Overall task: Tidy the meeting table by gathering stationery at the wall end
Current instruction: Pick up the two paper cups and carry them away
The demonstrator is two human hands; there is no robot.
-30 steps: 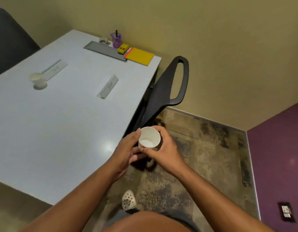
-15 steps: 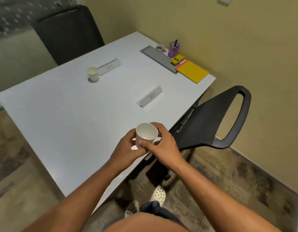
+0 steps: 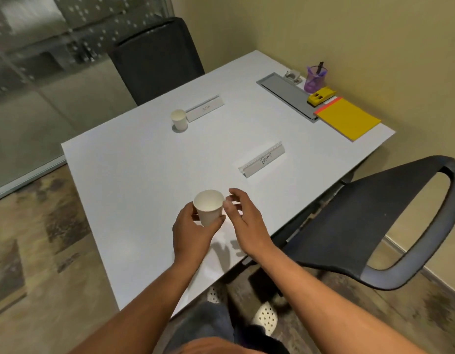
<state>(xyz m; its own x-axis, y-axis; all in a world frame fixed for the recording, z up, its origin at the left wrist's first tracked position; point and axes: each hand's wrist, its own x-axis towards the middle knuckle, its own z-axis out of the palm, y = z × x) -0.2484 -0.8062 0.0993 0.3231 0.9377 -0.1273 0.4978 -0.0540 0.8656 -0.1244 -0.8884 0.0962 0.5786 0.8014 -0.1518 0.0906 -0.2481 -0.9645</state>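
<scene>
My left hand (image 3: pixel 193 229) grips a white paper cup (image 3: pixel 209 207) over the near part of the white table (image 3: pixel 134 169). My right hand (image 3: pixel 243 215) is beside the cup with its fingers spread and off it. At the wall end lie a yellow notepad (image 3: pixel 347 118), a yellow stapler (image 3: pixel 321 96), a purple pen holder (image 3: pixel 315 78) with a pen, and a small silver clip (image 3: pixel 293 75). A second paper cup (image 3: pixel 179 119) stands at the far left. Two folded name cards, the far card (image 3: pixel 205 108) and the near card (image 3: pixel 262 160), stand mid-table.
A grey cable hatch (image 3: pixel 285 94) is set into the table by the stationery. A black chair (image 3: pixel 379 221) stands at the right side, and another black chair (image 3: pixel 155 58) at the far side. A glass wall runs along the left.
The view has swung left over the table. Both hands carried the cup from beside the chair to above the table. My right hand has come off the cup and opened.
</scene>
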